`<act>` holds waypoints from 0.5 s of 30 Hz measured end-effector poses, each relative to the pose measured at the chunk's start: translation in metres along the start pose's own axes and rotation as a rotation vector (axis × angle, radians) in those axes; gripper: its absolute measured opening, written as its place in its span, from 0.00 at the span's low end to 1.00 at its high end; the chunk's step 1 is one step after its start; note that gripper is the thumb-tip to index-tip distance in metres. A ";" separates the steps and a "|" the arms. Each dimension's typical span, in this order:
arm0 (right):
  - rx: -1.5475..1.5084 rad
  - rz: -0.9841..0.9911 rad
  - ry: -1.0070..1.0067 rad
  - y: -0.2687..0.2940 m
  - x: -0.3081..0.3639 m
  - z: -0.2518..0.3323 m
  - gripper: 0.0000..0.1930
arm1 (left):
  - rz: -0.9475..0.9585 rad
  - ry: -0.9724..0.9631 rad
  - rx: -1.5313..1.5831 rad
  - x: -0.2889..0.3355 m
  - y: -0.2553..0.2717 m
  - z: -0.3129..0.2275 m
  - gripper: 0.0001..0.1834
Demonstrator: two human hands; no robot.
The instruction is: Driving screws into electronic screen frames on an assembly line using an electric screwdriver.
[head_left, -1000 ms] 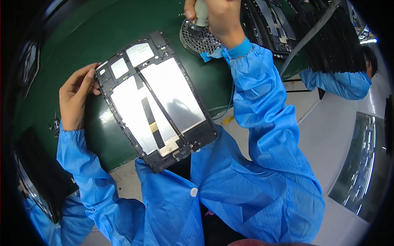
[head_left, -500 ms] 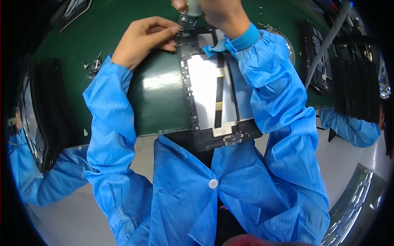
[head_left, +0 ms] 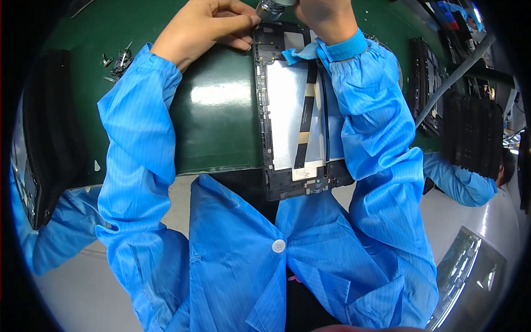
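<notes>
A black tablet-like frame (head_left: 269,182) with a silver inner plate and a dark ribbon strip lies lengthwise in front of me, its near end reaching past the table edge. My left hand (head_left: 207,27) is at its far left corner, thumb and fingertips pinched together; whatever they hold is too small to make out. Beside those fingertips, over the same corner, stands an electric screwdriver (head_left: 270,9) with a shiny metal nose. My right hand (head_left: 326,19) grips it, partly cut off by the upper edge. A blue wrist strap (head_left: 345,47) circles my right wrist.
Small metal parts (head_left: 120,63) lie in a heap on the green table (head_left: 215,127). Black frames are stacked at left (head_left: 50,127) and right (head_left: 470,133). A grey rod or cable (head_left: 456,77) slants at right. Other people's blue sleeves show at left (head_left: 66,227) and right (head_left: 462,177).
The view has shifted, so the table and hands sit higher in the picture. The screwdriver stays over the frame's far left corner, with my left fingertips still beside it.
</notes>
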State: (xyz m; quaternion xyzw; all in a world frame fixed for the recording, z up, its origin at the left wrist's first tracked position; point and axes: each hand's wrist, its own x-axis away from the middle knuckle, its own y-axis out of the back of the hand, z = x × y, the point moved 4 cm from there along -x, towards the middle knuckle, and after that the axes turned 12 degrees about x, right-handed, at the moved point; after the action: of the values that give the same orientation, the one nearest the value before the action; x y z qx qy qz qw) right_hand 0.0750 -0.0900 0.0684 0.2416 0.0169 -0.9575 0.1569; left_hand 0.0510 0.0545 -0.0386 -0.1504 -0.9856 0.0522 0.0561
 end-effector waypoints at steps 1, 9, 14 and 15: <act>-0.001 0.006 0.019 0.000 0.000 0.000 0.10 | 0.015 0.005 0.003 -0.001 -0.001 0.000 0.15; -0.009 0.008 0.018 0.003 0.003 -0.002 0.09 | -0.005 -0.006 -0.020 0.000 -0.005 0.002 0.15; 0.019 0.019 0.043 0.006 0.002 0.002 0.09 | -0.009 -0.027 -0.045 -0.002 -0.009 -0.002 0.16; 0.007 0.020 0.041 0.005 0.002 0.001 0.09 | -0.016 -0.031 -0.045 -0.002 -0.007 -0.001 0.16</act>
State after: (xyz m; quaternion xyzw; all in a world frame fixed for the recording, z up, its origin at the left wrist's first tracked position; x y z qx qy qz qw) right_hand 0.0744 -0.0956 0.0682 0.2616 0.0143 -0.9508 0.1652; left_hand 0.0514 0.0471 -0.0368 -0.1430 -0.9885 0.0319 0.0378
